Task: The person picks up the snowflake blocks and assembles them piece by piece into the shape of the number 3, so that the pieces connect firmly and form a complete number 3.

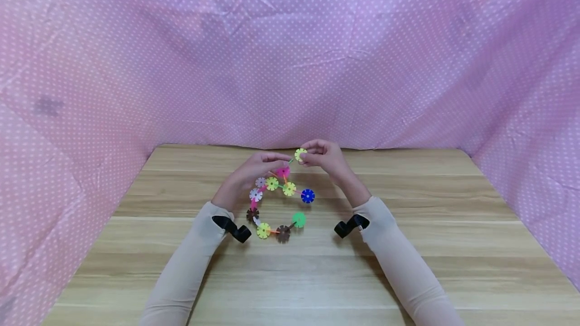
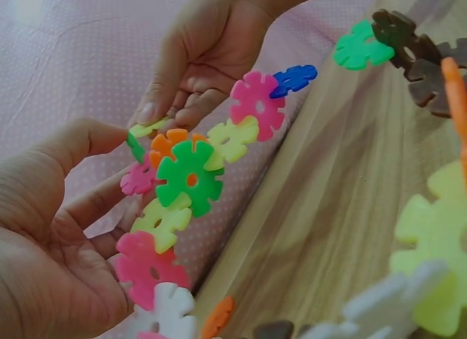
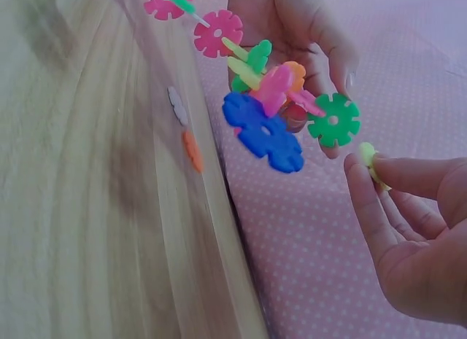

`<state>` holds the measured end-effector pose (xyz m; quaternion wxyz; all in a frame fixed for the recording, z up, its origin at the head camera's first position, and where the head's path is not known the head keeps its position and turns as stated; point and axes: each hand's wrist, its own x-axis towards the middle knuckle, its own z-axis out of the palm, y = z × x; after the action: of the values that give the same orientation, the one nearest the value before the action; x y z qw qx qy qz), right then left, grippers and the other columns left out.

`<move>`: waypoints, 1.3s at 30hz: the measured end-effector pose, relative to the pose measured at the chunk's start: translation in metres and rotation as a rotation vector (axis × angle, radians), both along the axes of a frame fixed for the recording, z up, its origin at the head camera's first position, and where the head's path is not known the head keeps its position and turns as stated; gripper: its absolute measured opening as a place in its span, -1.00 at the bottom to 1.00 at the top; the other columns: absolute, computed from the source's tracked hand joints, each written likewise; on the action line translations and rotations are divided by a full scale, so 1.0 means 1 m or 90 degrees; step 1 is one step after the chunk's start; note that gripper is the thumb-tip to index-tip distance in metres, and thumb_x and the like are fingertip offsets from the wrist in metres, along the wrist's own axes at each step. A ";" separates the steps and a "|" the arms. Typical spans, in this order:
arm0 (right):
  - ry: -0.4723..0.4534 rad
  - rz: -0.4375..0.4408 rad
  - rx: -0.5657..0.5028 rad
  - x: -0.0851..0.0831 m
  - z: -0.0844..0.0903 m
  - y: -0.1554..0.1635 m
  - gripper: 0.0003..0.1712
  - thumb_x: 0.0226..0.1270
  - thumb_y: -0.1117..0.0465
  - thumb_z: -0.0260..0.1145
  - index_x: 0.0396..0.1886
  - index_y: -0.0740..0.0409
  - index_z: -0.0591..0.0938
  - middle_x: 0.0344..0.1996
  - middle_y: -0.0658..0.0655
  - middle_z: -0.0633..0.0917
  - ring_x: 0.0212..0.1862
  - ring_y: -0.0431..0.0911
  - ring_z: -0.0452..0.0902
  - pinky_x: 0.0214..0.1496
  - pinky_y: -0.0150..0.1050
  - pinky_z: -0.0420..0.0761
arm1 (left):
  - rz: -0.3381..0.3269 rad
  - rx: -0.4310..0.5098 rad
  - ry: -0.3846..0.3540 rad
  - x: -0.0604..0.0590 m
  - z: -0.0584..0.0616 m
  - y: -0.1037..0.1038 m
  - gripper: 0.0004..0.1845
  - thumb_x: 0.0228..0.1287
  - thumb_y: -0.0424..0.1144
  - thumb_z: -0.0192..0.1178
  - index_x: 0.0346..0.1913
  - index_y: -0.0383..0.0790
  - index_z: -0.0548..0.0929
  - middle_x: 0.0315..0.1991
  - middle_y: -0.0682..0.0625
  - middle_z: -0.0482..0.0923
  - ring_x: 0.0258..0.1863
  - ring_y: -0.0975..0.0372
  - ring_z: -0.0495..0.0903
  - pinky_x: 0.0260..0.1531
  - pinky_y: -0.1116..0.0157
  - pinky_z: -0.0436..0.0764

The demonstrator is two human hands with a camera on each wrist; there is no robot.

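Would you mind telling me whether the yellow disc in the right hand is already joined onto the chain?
Cannot tell. The right hand pinches the yellow disc at the chain's top end, beside a green piece, but the fingers hide the joint.

a wooden table with pale and darker grain bands running side to side fills the lower half of the head view. pink cloth with white polka dots hangs behind the table's far edge and along both its sides, creased in places, with a greyish smudge on the left panel.
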<state>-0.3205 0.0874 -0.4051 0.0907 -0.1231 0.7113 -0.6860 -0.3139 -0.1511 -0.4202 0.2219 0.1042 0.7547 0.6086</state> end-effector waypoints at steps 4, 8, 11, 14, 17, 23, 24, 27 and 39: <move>-0.005 0.007 0.002 0.001 0.001 -0.002 -0.67 0.34 0.43 0.38 0.06 0.45 0.60 -0.38 -0.03 0.78 -0.32 -0.16 0.77 0.19 0.23 0.62 | -0.002 -0.002 0.019 0.001 -0.001 0.001 -0.57 0.43 -0.01 0.24 0.28 -0.06 0.63 0.30 -0.17 0.57 0.12 0.09 0.58 0.30 -0.01 0.49; -0.009 0.011 0.010 0.001 0.001 -0.003 -0.67 0.34 0.43 0.38 0.06 0.44 0.61 -0.37 -0.02 0.78 -0.32 -0.15 0.77 0.19 0.23 0.61 | -0.010 0.004 0.026 0.001 -0.001 0.001 -0.55 0.45 -0.03 0.22 0.30 -0.10 0.61 0.34 -0.19 0.54 0.17 0.06 0.57 0.36 -0.07 0.44; -0.007 0.012 0.016 0.001 0.001 -0.005 -0.67 0.34 0.42 0.38 0.06 0.45 0.61 -0.37 -0.01 0.78 -0.32 -0.15 0.77 0.18 0.24 0.61 | -0.016 0.008 0.027 0.002 -0.001 0.000 -0.55 0.47 -0.04 0.20 0.32 -0.12 0.59 0.34 -0.20 0.53 0.18 0.04 0.57 0.40 -0.10 0.41; 0.000 0.012 0.021 0.002 0.002 -0.006 -0.66 0.33 0.42 0.38 0.07 0.46 0.61 -0.36 0.00 0.78 -0.33 -0.14 0.76 0.18 0.26 0.61 | -0.021 0.010 0.025 0.003 0.000 0.000 -0.55 0.48 -0.05 0.19 0.32 -0.13 0.58 0.32 -0.21 0.54 0.19 0.03 0.57 0.41 -0.09 0.40; 0.005 0.012 0.018 0.003 0.002 -0.007 -0.67 0.33 0.43 0.38 0.05 0.48 0.61 -0.34 0.05 0.79 -0.33 -0.13 0.76 0.17 0.29 0.60 | -0.021 0.008 0.018 0.003 0.001 0.001 -0.55 0.48 -0.05 0.19 0.32 -0.13 0.57 0.31 -0.20 0.55 0.21 0.04 0.57 0.42 -0.06 0.40; 0.035 0.010 0.038 0.003 0.001 -0.006 -0.68 0.33 0.40 0.40 0.03 0.47 0.65 -0.26 0.20 0.80 -0.35 -0.16 0.75 0.09 0.22 0.68 | -0.027 0.006 0.022 0.007 0.002 0.000 -0.55 0.51 -0.08 0.17 0.34 -0.15 0.55 0.37 -0.18 0.50 0.31 0.01 0.51 0.41 -0.07 0.41; 0.039 0.010 0.040 0.003 0.001 -0.006 -0.68 0.33 0.40 0.40 0.03 0.47 0.65 -0.27 0.18 0.80 -0.36 -0.15 0.75 0.07 0.19 0.70 | -0.028 0.009 0.022 0.007 0.003 0.000 -0.55 0.51 -0.09 0.17 0.34 -0.17 0.55 0.37 -0.19 0.50 0.32 0.00 0.51 0.41 -0.07 0.42; 0.048 0.009 0.044 0.003 0.001 -0.006 -0.69 0.32 0.40 0.40 0.02 0.45 0.66 -0.31 0.09 0.81 -0.36 -0.16 0.75 0.00 0.09 0.76 | -0.027 0.014 0.025 0.009 0.004 0.000 -0.54 0.50 -0.11 0.19 0.34 -0.21 0.55 0.35 -0.21 0.52 0.30 0.01 0.52 0.41 -0.04 0.44; 0.082 0.032 0.067 0.004 0.003 -0.004 -0.73 0.32 0.37 0.42 -0.01 0.39 0.72 -0.33 0.11 0.82 -0.32 -0.08 0.75 -0.01 0.21 0.72 | -0.010 0.009 0.021 0.012 0.003 0.002 -0.55 0.43 -0.08 0.27 0.28 -0.16 0.60 0.27 -0.23 0.59 0.20 0.06 0.60 0.32 0.01 0.52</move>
<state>-0.3165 0.0834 -0.4021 0.0683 -0.1800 0.7475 -0.6358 -0.3019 -0.1494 -0.4167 0.2134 0.1213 0.7532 0.6103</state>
